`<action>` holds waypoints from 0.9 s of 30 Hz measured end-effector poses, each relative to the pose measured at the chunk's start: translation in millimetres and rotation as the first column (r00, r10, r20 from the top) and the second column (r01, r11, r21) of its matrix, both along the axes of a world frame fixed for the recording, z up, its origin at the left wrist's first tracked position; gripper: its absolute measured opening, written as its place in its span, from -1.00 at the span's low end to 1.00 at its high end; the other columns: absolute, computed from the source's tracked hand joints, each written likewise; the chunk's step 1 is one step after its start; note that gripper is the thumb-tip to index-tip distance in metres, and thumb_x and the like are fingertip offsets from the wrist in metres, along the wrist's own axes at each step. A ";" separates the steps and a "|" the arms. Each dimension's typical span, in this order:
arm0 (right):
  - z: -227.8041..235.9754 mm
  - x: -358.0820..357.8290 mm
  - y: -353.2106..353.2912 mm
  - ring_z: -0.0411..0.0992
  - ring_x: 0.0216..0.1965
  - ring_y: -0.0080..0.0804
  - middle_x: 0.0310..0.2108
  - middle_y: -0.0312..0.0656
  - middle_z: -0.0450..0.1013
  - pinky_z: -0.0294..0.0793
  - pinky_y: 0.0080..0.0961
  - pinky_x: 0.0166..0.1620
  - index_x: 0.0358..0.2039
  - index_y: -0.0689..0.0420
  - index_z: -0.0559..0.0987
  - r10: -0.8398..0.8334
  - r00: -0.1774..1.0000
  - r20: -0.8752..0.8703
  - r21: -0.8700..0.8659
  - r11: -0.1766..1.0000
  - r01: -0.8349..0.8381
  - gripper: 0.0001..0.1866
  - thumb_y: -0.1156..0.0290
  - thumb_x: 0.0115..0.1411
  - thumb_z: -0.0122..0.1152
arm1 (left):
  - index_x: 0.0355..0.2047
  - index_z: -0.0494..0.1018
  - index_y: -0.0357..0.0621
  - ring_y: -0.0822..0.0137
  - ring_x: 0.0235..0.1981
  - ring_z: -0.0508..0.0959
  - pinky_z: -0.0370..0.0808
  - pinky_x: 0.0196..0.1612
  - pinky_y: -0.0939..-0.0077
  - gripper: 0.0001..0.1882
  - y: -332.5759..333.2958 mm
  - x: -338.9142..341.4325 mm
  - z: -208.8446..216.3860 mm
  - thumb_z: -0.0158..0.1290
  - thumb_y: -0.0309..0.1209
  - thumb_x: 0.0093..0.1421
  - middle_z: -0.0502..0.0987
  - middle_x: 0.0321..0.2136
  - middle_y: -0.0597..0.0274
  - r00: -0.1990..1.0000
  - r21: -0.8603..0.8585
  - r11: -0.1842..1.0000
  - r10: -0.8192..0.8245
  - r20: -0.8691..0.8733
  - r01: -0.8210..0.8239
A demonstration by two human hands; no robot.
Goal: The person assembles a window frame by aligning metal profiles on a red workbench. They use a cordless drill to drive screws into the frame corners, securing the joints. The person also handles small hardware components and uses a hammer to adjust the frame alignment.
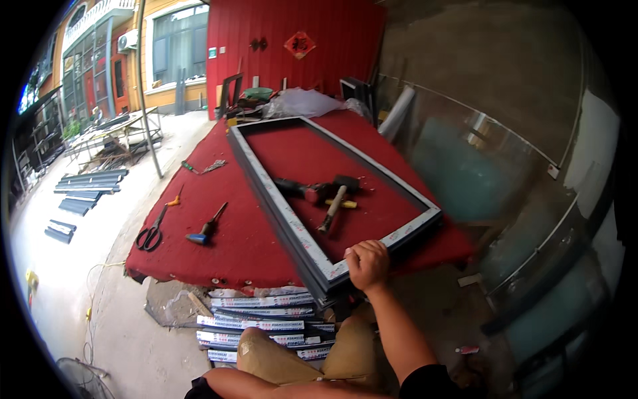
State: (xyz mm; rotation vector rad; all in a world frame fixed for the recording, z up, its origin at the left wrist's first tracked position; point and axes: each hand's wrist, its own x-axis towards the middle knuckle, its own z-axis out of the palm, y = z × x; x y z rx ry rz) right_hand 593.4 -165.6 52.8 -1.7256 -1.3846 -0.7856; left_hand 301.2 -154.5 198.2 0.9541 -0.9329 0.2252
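Note:
A long rectangular window frame (pixel 287 211), dark grey with white printed film on its face, lies across a red-covered table (pixel 239 263). Its near corner reaches past the table's front edge. My right hand (pixel 367 265) is closed around the near short side, close to that corner. Only part of my left forearm shows at the lower edge; the left hand itself is out of the picture. Inside the frame's opening lie a mallet (pixel 336 206) with a pale handle and a black-and-red power tool (pixel 307 192). A small yellow piece (pixel 347 204) sits beside the mallet.
Scissors (pixel 152 237), a blue-ended screwdriver (pixel 207 228) and a green-handled tool (pixel 189 167) lie on the table's left. Film-wrapped profiles (pixel 256 324) are stacked below its front edge. Glass panes (pixel 458 166) lean at the right. Plastic sheeting (pixel 302 104) covers the far end.

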 end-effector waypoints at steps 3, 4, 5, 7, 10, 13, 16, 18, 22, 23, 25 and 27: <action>0.8 -5.7 4.6 0.53 -0.35 0.03 -0.51 -0.12 0.53 0.49 -0.04 -0.14 -0.57 0.10 0.57 0.016 1.000 -0.018 0.023 1.000 -0.015 -0.72 0.31 0.28 0.25 | 0.26 0.25 -0.38 -0.01 0.16 0.58 0.50 0.22 0.22 -0.22 -2.5 -3.3 -2.0 0.27 0.01 0.37 0.52 0.15 -0.23 1.000 -0.013 1.000 0.008 -0.009 -0.008; 1.6 -13.2 16.0 0.53 -0.35 0.03 -0.52 -0.12 0.52 0.48 -0.04 -0.15 -0.57 0.10 0.57 0.059 0.998 -0.022 0.020 0.998 -0.058 -0.71 0.30 0.29 0.25 | 0.24 0.28 -0.37 -0.01 0.14 0.59 0.52 0.20 0.22 -0.26 -3.8 -12.1 -2.0 0.27 -0.01 0.37 0.53 0.13 -0.22 0.999 -0.019 0.999 0.036 -0.009 -0.036; 2.8 -20.4 28.0 0.53 -0.35 0.03 -0.52 -0.12 0.52 0.48 -0.04 -0.15 -0.57 0.10 0.57 0.085 0.996 -0.027 0.014 0.996 -0.084 -0.71 0.30 0.29 0.25 | 0.22 0.30 -0.37 -0.01 0.12 0.61 0.53 0.18 0.22 -0.29 -4.2 -20.5 -1.1 0.27 -0.02 0.38 0.55 0.11 -0.21 0.998 -0.022 0.998 0.057 -0.007 -0.058; 3.3 -6.0 15.2 0.52 -0.36 0.03 -0.52 -0.11 0.52 0.46 -0.02 -0.17 -0.58 0.09 0.56 0.044 0.999 -0.002 0.018 0.999 -0.044 -0.70 0.30 0.29 0.25 | 0.17 0.35 -0.36 0.00 0.08 0.63 0.56 0.15 0.21 -0.36 -9.5 -12.4 -6.6 0.26 -0.06 0.39 0.58 0.07 -0.20 0.999 -0.027 0.999 -0.034 0.031 0.035; 3.5 1.1 4.9 0.51 -0.37 0.04 -0.54 -0.10 0.51 0.44 -0.01 -0.18 -0.60 0.10 0.53 0.009 1.000 -0.004 -0.004 1.000 -0.009 -0.68 0.30 0.29 0.25 | 0.11 0.42 -0.35 0.00 0.03 0.67 0.59 0.10 0.21 -0.46 -18.8 -16.2 -13.2 0.25 -0.11 0.41 0.62 0.01 -0.18 0.988 -0.002 0.991 -0.136 0.076 0.137; 6.2 0.9 0.0 0.51 -0.37 0.05 -0.54 -0.09 0.51 0.44 0.00 -0.18 -0.61 0.11 0.53 -0.010 1.000 0.000 0.035 0.999 0.010 -0.67 0.30 0.29 0.24 | 0.04 0.50 -0.34 0.01 -0.03 0.71 0.63 0.05 0.20 -0.56 -35.1 -20.0 -14.9 0.23 -0.16 0.43 0.66 -0.06 -0.16 0.982 0.023 0.987 -0.160 0.097 0.159; -3.5 -10.6 14.2 0.51 -0.37 0.05 -0.53 -0.08 0.51 0.44 -0.01 -0.17 -0.61 0.12 0.54 0.050 0.998 -0.031 0.021 0.999 -0.049 -0.68 0.31 0.29 0.24 | -0.02 0.57 -0.33 0.02 -0.08 0.74 0.67 0.00 0.19 -0.64 -26.9 -35.4 -18.5 0.22 -0.22 0.45 0.70 -0.12 -0.14 0.992 0.024 0.998 -0.058 0.108 0.056; -4.5 -7.8 16.7 0.51 -0.36 0.05 -0.52 -0.08 0.51 0.45 0.00 -0.16 -0.60 0.11 0.53 0.049 0.999 -0.004 -0.028 0.998 -0.049 -0.67 0.30 0.31 0.24 | -0.07 0.62 -0.32 0.02 -0.12 0.77 0.70 -0.03 0.19 -0.69 -15.9 -46.5 -17.6 0.21 -0.25 0.47 0.73 -0.16 -0.13 0.991 0.048 0.997 0.060 0.120 -0.066; 2.3 8.9 0.0 0.51 -0.34 0.10 -0.50 -0.05 0.52 0.44 0.06 -0.18 -0.59 0.12 0.52 -0.010 1.000 0.030 -0.086 0.996 0.012 -0.68 0.32 0.31 0.27 | -0.17 0.69 -0.34 0.07 -0.22 0.81 0.74 -0.11 0.23 -0.78 21.5 -65.7 -17.8 0.19 -0.39 0.45 0.78 -0.25 -0.08 0.832 0.201 0.808 0.547 0.088 -0.553; 3.5 8.4 2.4 0.51 -0.34 0.11 -0.50 -0.04 0.53 0.43 0.07 -0.17 -0.58 0.13 0.54 -0.012 0.999 0.045 -0.107 0.994 0.017 -0.69 0.32 0.31 0.25 | -0.20 0.69 -0.37 0.12 -0.27 0.81 0.74 -0.13 0.28 -0.82 35.0 -71.0 -16.6 0.18 -0.47 0.42 0.79 -0.27 -0.04 0.710 0.280 0.670 0.701 0.064 -0.687; 4.8 7.1 7.3 0.51 -0.34 0.10 -0.49 -0.05 0.55 0.44 0.05 -0.14 -0.55 0.14 0.57 0.014 0.999 0.038 -0.108 0.994 -0.010 -0.69 0.30 0.33 0.23 | -0.14 0.69 -0.39 0.22 -0.24 0.81 0.71 -0.08 0.36 -0.84 74.5 -78.4 -19.8 0.14 -0.56 0.39 0.80 -0.23 0.02 0.284 0.514 0.143 0.936 0.206 -0.846; 2.6 9.9 7.1 0.53 -0.32 0.08 -0.49 -0.05 0.55 0.47 0.02 -0.12 -0.53 0.15 0.60 0.010 1.000 0.018 -0.127 0.992 -0.007 -0.71 0.30 0.32 0.28 | -0.09 0.69 -0.34 0.28 -0.21 0.80 0.70 -0.05 0.38 -0.81 116.2 -73.7 -44.8 0.11 -0.57 0.41 0.81 -0.21 0.06 -0.016 0.568 -0.132 0.979 0.204 -0.812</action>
